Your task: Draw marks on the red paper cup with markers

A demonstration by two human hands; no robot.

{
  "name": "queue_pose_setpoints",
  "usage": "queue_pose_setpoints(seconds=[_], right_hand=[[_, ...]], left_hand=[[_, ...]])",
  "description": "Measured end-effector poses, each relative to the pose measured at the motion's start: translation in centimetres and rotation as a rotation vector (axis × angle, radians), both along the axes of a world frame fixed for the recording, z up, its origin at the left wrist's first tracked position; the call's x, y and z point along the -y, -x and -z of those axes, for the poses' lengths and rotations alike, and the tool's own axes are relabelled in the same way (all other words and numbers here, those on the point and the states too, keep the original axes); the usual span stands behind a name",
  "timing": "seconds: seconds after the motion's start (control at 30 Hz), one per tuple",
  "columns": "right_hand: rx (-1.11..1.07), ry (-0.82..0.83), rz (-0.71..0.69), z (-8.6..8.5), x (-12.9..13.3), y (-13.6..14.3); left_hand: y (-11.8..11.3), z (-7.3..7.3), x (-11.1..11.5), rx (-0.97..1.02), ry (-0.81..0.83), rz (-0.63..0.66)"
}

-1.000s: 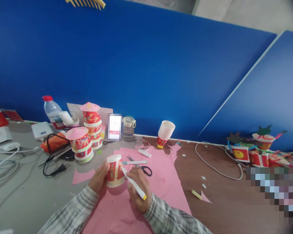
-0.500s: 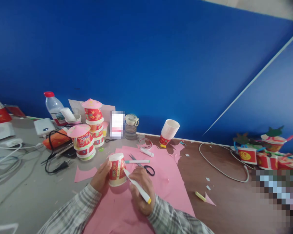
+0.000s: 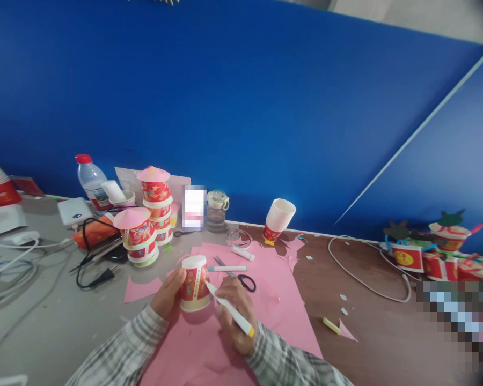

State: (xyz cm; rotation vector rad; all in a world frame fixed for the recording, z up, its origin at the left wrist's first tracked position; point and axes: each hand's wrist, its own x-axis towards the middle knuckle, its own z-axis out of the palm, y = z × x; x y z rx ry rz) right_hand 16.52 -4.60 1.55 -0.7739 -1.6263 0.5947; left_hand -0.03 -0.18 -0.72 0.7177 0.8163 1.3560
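A red and gold paper cup (image 3: 194,284) stands upside down on a large pink paper sheet (image 3: 282,316). My left hand (image 3: 169,294) grips its left side, fingers partly hidden behind it. In my right hand (image 3: 238,316) is a white marker (image 3: 233,313) with a yellow end, its tip at the cup's right side. Just beyond the cup lie black-handled scissors (image 3: 245,282), with a second marker (image 3: 228,268), white with teal ends, across their blades. A white capped tube (image 3: 243,253) rests farther back on the pink sheet.
Paper-cup towers with pink cone roofs (image 3: 153,174) stand at left, near a plastic bottle (image 3: 92,185) and black cable (image 3: 100,276). A glass jar (image 3: 216,212) and tilted cup stack (image 3: 279,220) are at the back. Decorated cups (image 3: 406,257) and a white cable (image 3: 366,284) lie right.
The whole view has shifted slightly, so things sit a little lower. The marker stays against the cup, and both hands keep their holds.
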Motion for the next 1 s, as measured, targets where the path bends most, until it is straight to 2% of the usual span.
queue_pose_setpoints(seconds=[0.2, 0.43, 0.73, 0.9, 1.0], right_hand=[[-0.027, 0.02, -0.063, -0.1, -0.1, 0.1], [-0.068, 0.132, -0.107, 0.4, -0.1, 0.0], [-0.539, 0.558, -0.269, 0.6, -1.4, 0.7], [-0.798, 0.689, -0.328, 0.6, -2.1, 1.2], [-0.84, 0.724, -0.337, 0.6, -2.2, 1.3]], left_hand=[[0.3, 0.3, -0.2, -0.004, 0.007, 0.05], [0.3, 0.5, -0.2, -0.006, 0.032, 0.085], [0.2, 0.2, 0.1, -0.017, 0.085, 0.119], [0.2, 0.2, -0.1, -0.024, 0.097, 0.09], [0.2, 0.3, -0.2, -0.034, 0.105, 0.082]])
